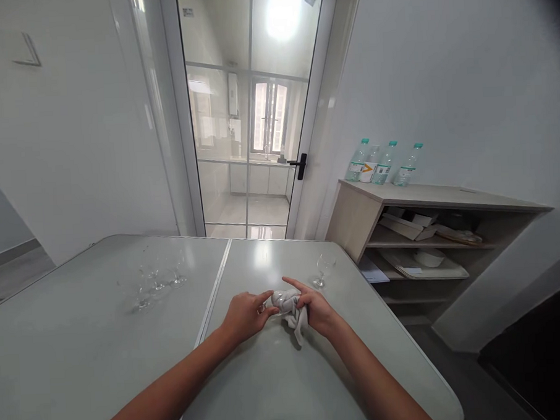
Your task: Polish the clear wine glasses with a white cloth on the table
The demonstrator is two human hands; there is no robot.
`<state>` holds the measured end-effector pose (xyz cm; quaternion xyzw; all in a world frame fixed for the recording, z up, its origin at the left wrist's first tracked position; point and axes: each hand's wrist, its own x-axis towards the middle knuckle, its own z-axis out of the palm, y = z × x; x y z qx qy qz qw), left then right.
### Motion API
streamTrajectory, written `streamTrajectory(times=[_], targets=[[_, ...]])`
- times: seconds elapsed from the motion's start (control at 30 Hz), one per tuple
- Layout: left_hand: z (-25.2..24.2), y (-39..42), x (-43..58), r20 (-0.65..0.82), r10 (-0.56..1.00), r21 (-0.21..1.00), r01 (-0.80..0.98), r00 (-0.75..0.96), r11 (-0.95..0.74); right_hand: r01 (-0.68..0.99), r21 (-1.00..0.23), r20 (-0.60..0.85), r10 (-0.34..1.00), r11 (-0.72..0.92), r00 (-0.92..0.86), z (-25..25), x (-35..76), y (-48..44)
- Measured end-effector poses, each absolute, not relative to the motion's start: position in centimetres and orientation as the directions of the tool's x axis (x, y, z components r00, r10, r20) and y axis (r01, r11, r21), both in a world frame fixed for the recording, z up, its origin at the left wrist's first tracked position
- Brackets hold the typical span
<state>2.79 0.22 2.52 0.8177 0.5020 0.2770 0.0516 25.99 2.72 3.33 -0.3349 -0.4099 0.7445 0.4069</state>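
My left hand (246,313) is closed around a clear stemmed glass (278,297), which lies tilted on its side just above the table. In my right hand (318,308) is a bunched grey-white cloth (294,319), pressed at the mouth of the glass, with its loose end hanging down. The right index finger stretches forward along the far side. How far the cloth reaches into the glass is hard to make out. Another stemmed glass (326,265) stands upright beyond my right hand. Several more clear glasses (157,280) stand grouped on the left half of the table.
The pale table (104,341) has a light seam (218,278) running across it. At the right stands a wooden shelf unit (359,216) with several bottles (382,165) on top and boxes (410,223) inside. A glass door (248,112) with a black handle (301,166) is behind the table.
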Motion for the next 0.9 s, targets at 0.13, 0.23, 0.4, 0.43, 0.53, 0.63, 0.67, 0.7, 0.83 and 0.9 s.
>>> streamTrajectory(times=[0.13,0.23,0.4,0.43,0.53,0.63,0.67,0.7,0.83,0.9], targets=[[1.8,0.7,2.4,0.496,0.728,0.170,0.770,0.473,-0.615,-0.342,-0.872,-0.205,0.897,-0.349,-0.392,3.4,26.3,2.9],[1.6,0.8,2.3,0.537,0.640,0.085,0.720,0.549,-0.689,-0.332,-0.894,-0.144,0.894,-0.301,-0.425,3.6,26.1,2.5],[2.0,0.5,2.6,0.521,0.688,0.186,0.720,0.505,-0.669,-0.295,-0.934,-0.044,0.888,-0.199,-0.458,3.9,25.6,1.7],[2.2,0.4,2.7,0.506,0.726,0.246,0.729,0.465,-0.639,-0.281,-0.943,-0.027,0.883,-0.177,-0.468,4.1,25.6,1.6],[3.0,0.3,2.9,0.432,0.820,0.466,0.685,0.376,-0.560,-0.225,-0.970,0.027,0.877,-0.093,-0.479,4.5,25.7,1.3],[4.0,0.3,3.0,0.281,0.877,0.727,0.510,0.389,-0.459,-0.156,-0.988,0.087,0.863,0.010,-0.497,4.7,25.7,1.0],[4.4,0.3,3.0,0.214,0.888,0.806,0.441,0.407,-0.396,-0.129,-0.990,0.110,0.854,0.051,-0.509,4.8,25.8,1.0],[4.6,0.3,2.9,0.146,0.893,0.870,0.374,0.426,-0.321,-0.101,-0.990,0.135,0.844,0.096,-0.519,4.7,25.8,1.0],[5.3,0.4,2.4,-0.077,0.853,0.984,0.175,0.517,-0.017,-0.024,-0.960,0.244,0.794,0.278,-0.557,4.5,26.1,1.1],[5.3,0.6,2.0,-0.171,0.808,0.985,0.117,0.564,0.127,-0.025,-0.949,0.268,0.766,0.313,-0.585,4.4,26.2,1.2]])
